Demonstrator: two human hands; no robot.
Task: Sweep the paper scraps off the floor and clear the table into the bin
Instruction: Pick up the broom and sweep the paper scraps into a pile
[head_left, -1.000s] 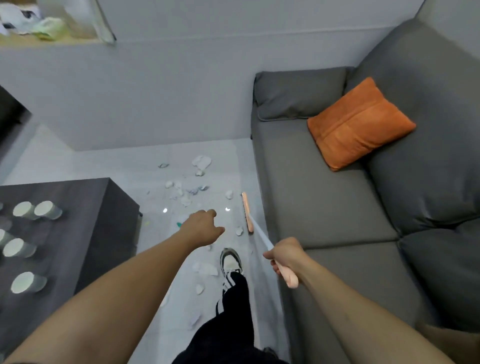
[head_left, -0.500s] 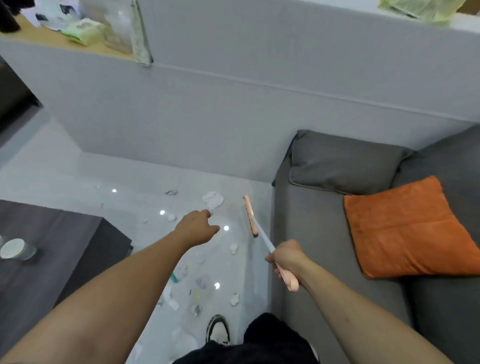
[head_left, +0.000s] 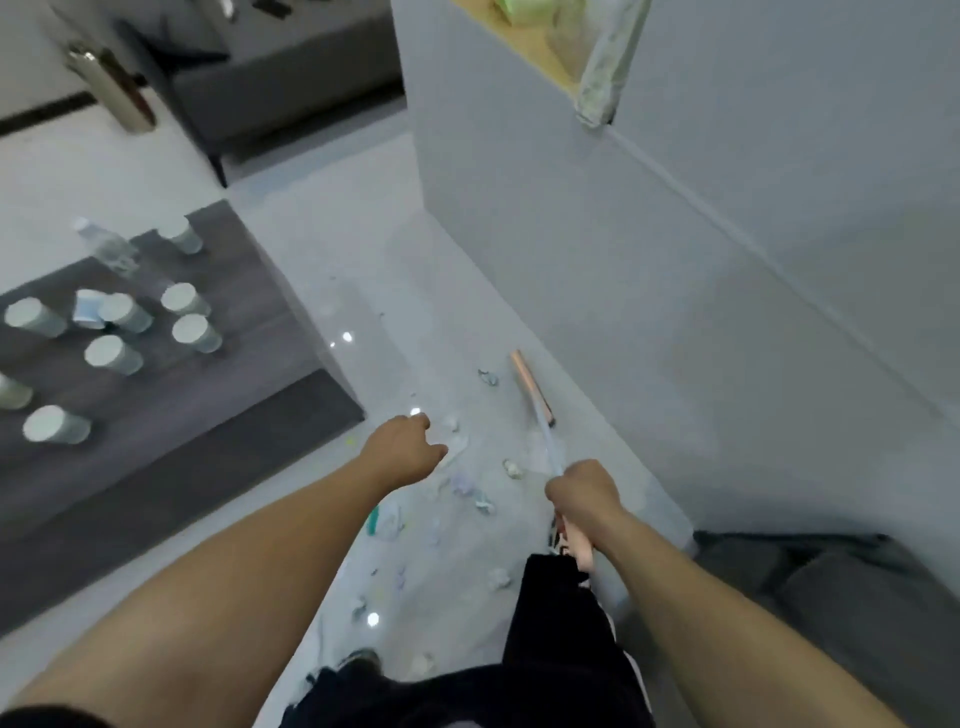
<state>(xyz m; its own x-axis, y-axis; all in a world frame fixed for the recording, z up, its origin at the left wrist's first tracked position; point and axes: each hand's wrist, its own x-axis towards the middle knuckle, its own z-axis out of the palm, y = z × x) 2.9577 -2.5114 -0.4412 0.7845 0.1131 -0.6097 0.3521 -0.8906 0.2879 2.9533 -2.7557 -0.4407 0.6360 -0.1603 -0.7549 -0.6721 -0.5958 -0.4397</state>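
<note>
On my left the dark coffee table (head_left: 171, 415) carries paper cups (head_left: 111, 354) and a plastic bottle (head_left: 106, 248). My left hand (head_left: 402, 451) hangs loosely curled, holding nothing, over paper scraps (head_left: 470, 491) scattered on the floor. My right hand (head_left: 584, 491) grips the broom (head_left: 535, 400), its head down beside the grey wall (head_left: 675, 312); a sofa corner (head_left: 831, 582) sits behind.

Left-edge cup (head_left: 11, 391) cropped; broom (head_left: 530, 387) bristles blurred; sofa (head_left: 831, 582) cut by the corner.
</note>
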